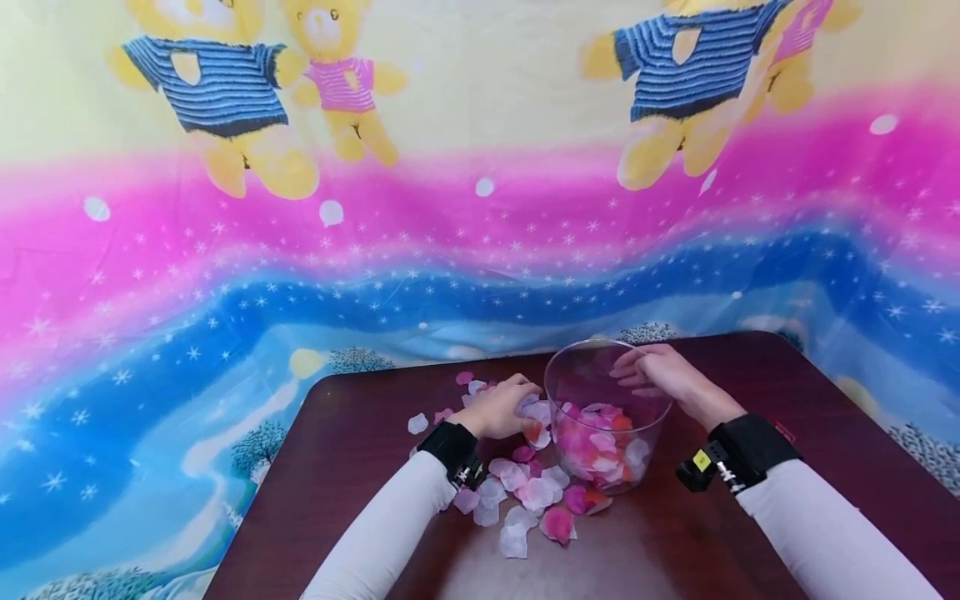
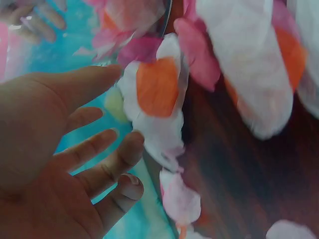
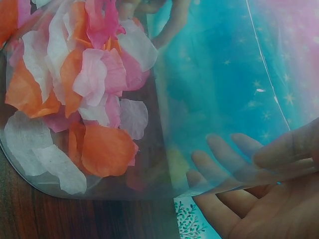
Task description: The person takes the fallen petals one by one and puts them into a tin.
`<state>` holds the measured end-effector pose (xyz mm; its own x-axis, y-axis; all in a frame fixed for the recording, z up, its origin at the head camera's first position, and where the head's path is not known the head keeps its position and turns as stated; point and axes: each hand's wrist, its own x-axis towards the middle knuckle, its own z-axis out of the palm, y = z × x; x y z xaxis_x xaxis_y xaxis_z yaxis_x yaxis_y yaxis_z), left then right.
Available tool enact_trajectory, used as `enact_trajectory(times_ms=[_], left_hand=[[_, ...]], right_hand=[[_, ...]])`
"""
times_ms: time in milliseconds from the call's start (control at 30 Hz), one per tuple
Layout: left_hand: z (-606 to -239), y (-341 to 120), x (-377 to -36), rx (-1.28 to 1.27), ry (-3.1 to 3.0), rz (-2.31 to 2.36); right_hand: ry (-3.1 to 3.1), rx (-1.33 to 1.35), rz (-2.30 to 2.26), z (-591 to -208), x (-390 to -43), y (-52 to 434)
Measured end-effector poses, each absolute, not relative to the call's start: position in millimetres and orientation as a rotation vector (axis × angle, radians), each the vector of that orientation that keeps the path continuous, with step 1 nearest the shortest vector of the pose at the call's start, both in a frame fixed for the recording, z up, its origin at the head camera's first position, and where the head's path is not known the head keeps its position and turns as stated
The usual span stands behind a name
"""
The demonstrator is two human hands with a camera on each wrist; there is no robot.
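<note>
A clear plastic bucket (image 1: 607,417) stands on the table with pink, white and orange artificial petals (image 1: 600,450) inside. My right hand (image 1: 663,375) grips its right side near the rim; in the right wrist view, the fingers (image 3: 219,159) show through the clear wall. Left of the bucket, my left hand (image 1: 498,408) reaches over loose petals (image 1: 536,492) scattered on the tabletop. From the left wrist, the thumb and fingers of that hand (image 2: 75,144) are spread apart, beside white petals and an orange petal (image 2: 158,87). Whether the fingertips touch these petals is unclear.
The dark red-brown table (image 1: 712,533) has a pale glare at its front. Behind it hangs a cloth backdrop (image 1: 480,208) printed with bears and snowflakes. Black wrist cameras are strapped over both white sleeves (image 1: 390,533).
</note>
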<state>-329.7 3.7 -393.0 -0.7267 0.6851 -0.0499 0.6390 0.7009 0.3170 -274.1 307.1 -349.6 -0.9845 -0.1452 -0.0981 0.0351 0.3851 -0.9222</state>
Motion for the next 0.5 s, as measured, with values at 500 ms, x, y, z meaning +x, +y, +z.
enact_trajectory(times_ms=[500], left_hand=[[-388.6,-29.6,-314.4,1.249,2.713,0.587]], right_hand=[[2.469,-0.116,-1.663,-350.0,-273.1,306.7]])
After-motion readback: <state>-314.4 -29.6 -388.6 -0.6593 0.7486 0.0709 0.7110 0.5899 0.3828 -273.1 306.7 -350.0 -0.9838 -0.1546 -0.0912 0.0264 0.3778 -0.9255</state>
